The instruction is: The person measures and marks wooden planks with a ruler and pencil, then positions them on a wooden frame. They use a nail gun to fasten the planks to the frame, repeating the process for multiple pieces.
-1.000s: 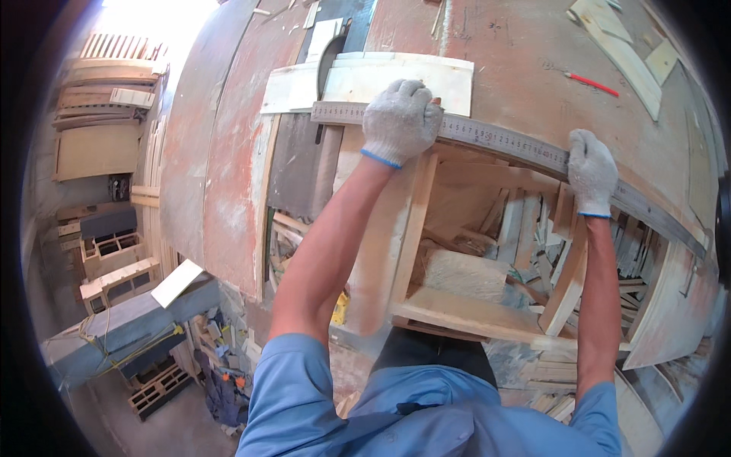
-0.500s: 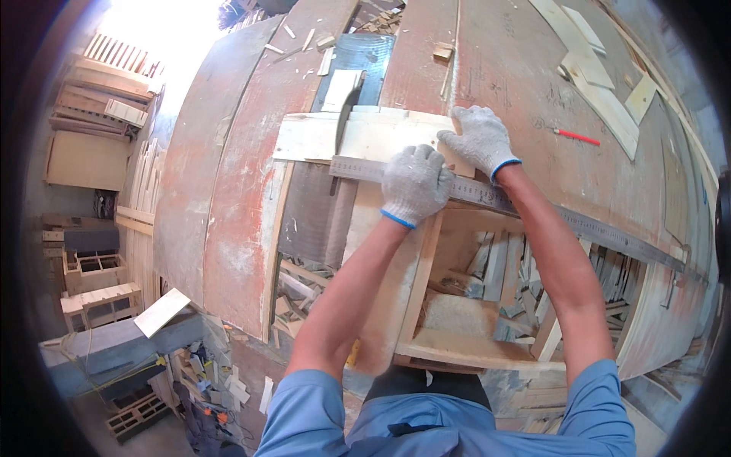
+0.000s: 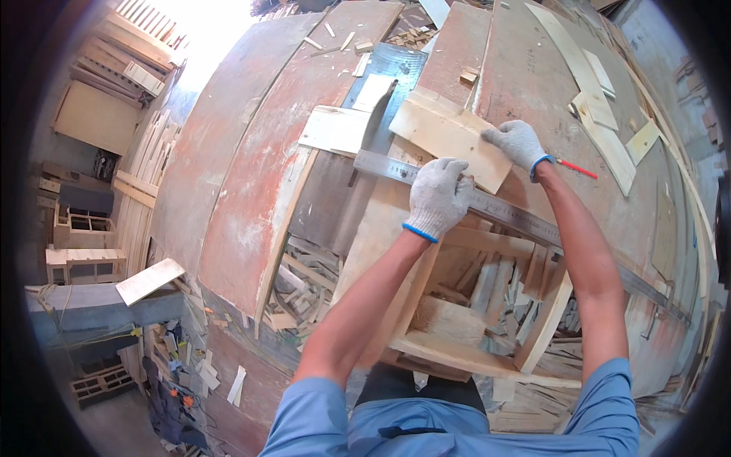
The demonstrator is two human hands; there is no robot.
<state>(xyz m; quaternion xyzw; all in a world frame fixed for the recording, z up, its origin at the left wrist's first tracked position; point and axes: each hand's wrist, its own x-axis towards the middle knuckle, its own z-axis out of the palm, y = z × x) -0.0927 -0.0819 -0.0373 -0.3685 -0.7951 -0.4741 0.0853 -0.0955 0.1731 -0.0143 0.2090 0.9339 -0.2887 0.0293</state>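
A pale wooden board (image 3: 449, 131) lies slanted across the worktable, its right end at the fingers of my gloved right hand (image 3: 522, 145), which pinch its edge. My gloved left hand (image 3: 440, 194) is closed over a long steel ruler (image 3: 525, 221), just below the board's near edge. The ruler runs from beside the saw blade out to the right. A dark, curved saw blade (image 3: 381, 110) stands up left of the board. A second pale board piece (image 3: 335, 129) lies left of the blade, apart from the first. What is under my left palm is hidden.
A red pencil (image 3: 577, 169) lies right of my right hand. Long pale offcuts (image 3: 605, 137) rest at the far right. Wood scraps fill the openings in the table frame (image 3: 457, 352) nearest me. Stacked lumber (image 3: 145, 164) stands at left.
The right-hand board has turned and come away from the left piece, leaving a gap at the blade. My right hand has shifted right and nearer. The whole view has also swung.
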